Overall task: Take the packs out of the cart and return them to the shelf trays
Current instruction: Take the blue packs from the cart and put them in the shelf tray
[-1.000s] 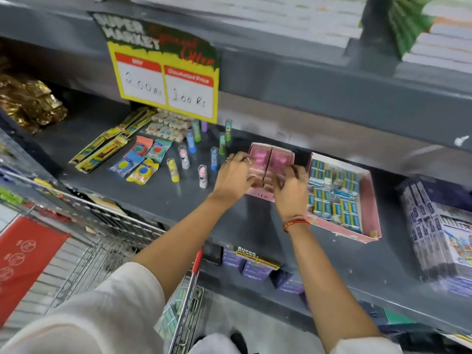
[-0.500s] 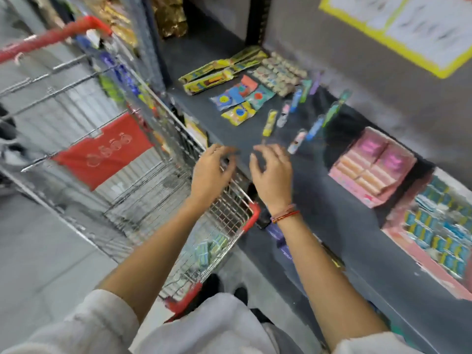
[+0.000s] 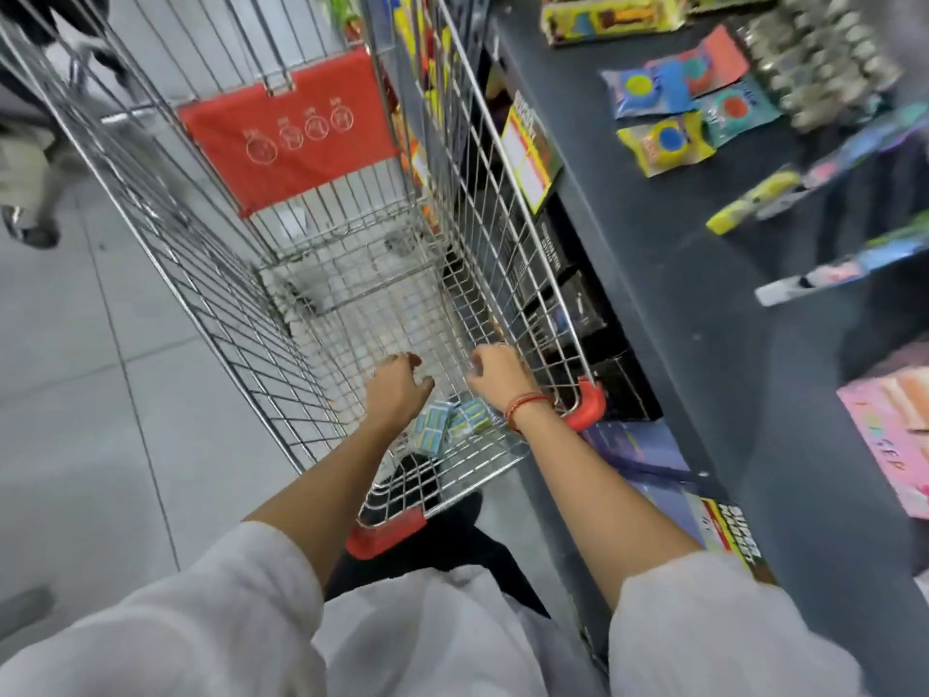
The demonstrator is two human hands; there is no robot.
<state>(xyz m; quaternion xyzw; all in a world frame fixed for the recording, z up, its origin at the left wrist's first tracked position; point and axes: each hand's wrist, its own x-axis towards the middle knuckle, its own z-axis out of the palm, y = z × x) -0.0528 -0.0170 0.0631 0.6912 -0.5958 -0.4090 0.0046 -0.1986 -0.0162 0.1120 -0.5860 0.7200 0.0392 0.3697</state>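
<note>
A wire shopping cart with red corner caps stands beside the dark shelf. Several small blue-and-white packs lie on the cart's floor at its near end. My left hand and my right hand are both inside the cart just above those packs, fingers curled and apart, holding nothing. A pink tray with pink packs sits on the shelf at the right edge of view.
A red fold-down seat flap hangs at the cart's far end. Coloured sachets and small tubes lie loose on the shelf. Dark boxes fill the lower shelf. Another person's legs stand at far left.
Both hands left the pink tray on the shelf, swung left and down, and now reach into the cart. My view turned from the shelf to the cart.
</note>
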